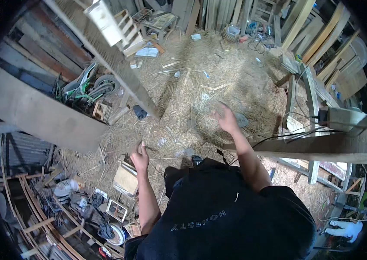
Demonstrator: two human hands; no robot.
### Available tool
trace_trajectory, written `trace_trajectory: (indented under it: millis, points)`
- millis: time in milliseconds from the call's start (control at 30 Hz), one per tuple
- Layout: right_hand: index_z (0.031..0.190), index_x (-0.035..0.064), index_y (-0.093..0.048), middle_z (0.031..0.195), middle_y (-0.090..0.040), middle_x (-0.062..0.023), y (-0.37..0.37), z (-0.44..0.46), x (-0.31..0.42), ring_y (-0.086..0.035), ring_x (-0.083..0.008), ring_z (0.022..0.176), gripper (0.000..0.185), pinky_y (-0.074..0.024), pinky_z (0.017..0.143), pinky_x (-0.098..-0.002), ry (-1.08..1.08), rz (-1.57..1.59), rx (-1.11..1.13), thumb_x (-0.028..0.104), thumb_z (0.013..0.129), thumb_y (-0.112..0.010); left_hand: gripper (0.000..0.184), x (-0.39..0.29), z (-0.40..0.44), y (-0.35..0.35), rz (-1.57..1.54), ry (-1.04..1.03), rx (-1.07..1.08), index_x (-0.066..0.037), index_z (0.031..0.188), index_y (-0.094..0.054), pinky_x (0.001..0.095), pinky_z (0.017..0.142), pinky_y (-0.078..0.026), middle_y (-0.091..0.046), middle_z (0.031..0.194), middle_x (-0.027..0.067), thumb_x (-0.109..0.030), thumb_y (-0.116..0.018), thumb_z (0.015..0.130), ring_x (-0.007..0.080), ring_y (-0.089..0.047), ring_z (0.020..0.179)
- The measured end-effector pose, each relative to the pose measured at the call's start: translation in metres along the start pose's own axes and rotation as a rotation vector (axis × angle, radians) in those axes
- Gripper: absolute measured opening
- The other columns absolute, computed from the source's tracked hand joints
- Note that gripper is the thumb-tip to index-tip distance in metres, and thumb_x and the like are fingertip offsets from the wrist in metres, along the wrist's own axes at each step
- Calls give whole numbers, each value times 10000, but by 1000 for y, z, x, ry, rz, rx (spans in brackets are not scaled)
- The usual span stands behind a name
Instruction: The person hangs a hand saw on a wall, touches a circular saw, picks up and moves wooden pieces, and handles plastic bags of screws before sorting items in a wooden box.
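Observation:
Both arms reach out over a floor [179,108] strewn with shavings and scraps. My left hand [139,158] is beside a small wooden box [126,178], its fingers apart and nothing visible in it. Farther forward and to the right, my right hand [226,118] hangs above the floor with fingers spread, also holding nothing visible. A grey flat piece [241,120] lies on the floor just right of that hand. Between the hands, pale scraps [185,152] lie near my foot.
A wooden post [127,82] stands ahead left, near a green bike [79,86]. On the right are a thick beam [322,147] with cables and a wooden frame [311,95]. Boards lean along the back. A person in light clothes [348,229] is at lower right.

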State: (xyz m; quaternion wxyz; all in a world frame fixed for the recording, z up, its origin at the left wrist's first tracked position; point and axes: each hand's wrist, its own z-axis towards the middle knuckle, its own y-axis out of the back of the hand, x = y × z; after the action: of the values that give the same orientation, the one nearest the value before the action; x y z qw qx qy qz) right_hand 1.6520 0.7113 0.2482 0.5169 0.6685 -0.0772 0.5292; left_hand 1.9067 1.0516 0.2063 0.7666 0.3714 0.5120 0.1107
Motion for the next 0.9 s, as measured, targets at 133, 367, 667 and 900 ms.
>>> trace_trajectory:
  millis: [133, 367, 667, 900]
  points:
    - [1432, 7, -521, 1390, -585, -259, 27, 18, -17, -575, -378, 1288, 547, -442, 1099, -425, -126, -59, -38, 193, 943, -678, 312, -37, 31, -27, -32, -86, 103, 32, 1168, -695, 466, 936, -518, -711, 1097, 270, -210, -669, 972, 442, -679, 1059]
    - [1431, 11, -522, 1375, -586, -273, 23, 63, -57, -574, -415, 1269, 548, -441, 1096, -433, -130, 9, -90, 207, 941, -669, 350, -69, 97, -66, 9, -66, 249, 43, 1191, -673, 475, 975, -498, -679, 1177, 284, -218, -688, 958, 450, -640, 1129]
    - [1383, -41, -534, 1319, -592, -321, 10, 191, -55, -555, -468, 1261, 569, -439, 1085, -472, -150, -84, -312, 199, 892, -692, 429, -124, 210, -107, 26, -156, 271, 16, 1223, -659, 485, 968, -496, -665, 1171, 268, -288, -722, 928, 454, -612, 1127]
    - [1353, -48, -553, 1341, -578, -318, 19, 276, -60, -542, -462, 1277, 566, -436, 1088, -471, -217, -94, -364, 239, 885, -693, 481, -142, 264, -139, 33, -266, 288, 15, 1284, -634, 493, 1027, -468, -655, 1214, 289, -329, -693, 953, 461, -608, 1163]
